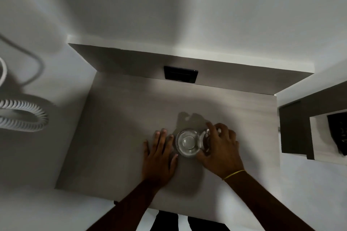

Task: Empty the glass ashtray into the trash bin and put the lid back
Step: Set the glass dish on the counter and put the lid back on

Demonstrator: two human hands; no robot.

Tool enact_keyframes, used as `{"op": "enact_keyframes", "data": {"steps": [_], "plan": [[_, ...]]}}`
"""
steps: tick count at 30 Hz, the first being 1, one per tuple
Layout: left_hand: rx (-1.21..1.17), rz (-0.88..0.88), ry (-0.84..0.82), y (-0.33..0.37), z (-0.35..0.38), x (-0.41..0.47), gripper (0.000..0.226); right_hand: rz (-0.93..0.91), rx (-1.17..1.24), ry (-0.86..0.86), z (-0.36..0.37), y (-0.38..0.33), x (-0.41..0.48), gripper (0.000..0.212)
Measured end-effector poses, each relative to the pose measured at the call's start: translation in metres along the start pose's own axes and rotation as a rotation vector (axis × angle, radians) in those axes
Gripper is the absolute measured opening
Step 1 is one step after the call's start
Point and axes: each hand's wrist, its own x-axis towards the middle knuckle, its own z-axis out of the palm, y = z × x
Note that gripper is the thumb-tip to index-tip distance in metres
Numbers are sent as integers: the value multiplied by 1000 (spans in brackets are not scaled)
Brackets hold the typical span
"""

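Observation:
A round clear glass ashtray (187, 141) stands on the pale wooden tabletop (120, 122), near its middle. My right hand (220, 148) curls around a clear glass piece (205, 139), apparently the lid, held tilted against the ashtray's right side. Just left of the ashtray, my left hand (159, 153) lies flat on the table, fingers spread, its fingertips almost touching the glass. The ashtray's bowl looks empty of ash. No trash bin shows in view.
A black socket panel (180, 74) is set in the table's raised back edge. A coiled white hose (22, 116) hangs on the wall at the left. A dark shelf unit (300, 127) stands at the right. White walls close in behind the table.

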Motion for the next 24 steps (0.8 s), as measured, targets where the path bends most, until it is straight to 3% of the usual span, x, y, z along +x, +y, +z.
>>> {"op": "enact_keyframes", "data": {"steps": [6, 24], "plan": [[17, 7, -25, -2, 4, 1, 77, -141, -68, -114, 17, -50, 5, 100], [35, 21, -60, -4, 3, 2, 75, -203, -183, -173, 43, -54, 10, 90]]}}
